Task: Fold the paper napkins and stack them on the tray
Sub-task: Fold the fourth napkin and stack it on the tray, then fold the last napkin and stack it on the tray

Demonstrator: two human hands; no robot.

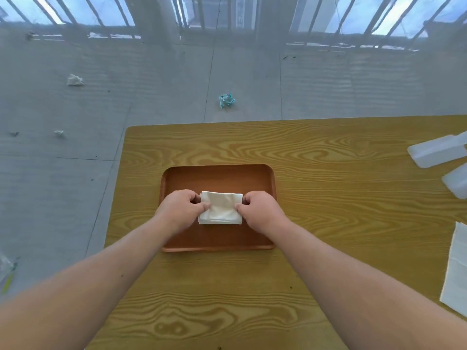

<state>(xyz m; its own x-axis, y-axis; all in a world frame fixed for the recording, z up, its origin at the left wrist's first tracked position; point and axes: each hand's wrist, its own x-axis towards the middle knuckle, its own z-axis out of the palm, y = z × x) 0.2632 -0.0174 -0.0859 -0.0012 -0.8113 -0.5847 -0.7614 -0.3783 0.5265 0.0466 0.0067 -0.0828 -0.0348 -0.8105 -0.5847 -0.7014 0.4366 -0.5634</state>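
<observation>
A folded white paper napkin (221, 207) lies in the middle of a brown wooden tray (217, 176) on the wood-grain table. My left hand (180, 210) pinches the napkin's left edge between thumb and fingers. My right hand (261, 212) pinches its right edge the same way. Both forearms reach in from the bottom of the view and cover parts of the tray's near half. Whether other napkins lie under this one I cannot tell.
An unfolded white napkin (456, 271) lies at the table's right edge. Two translucent plastic containers (436, 152) sit at the far right. The table's left edge (115, 188) drops to a grey floor with crumpled paper scraps (226, 100).
</observation>
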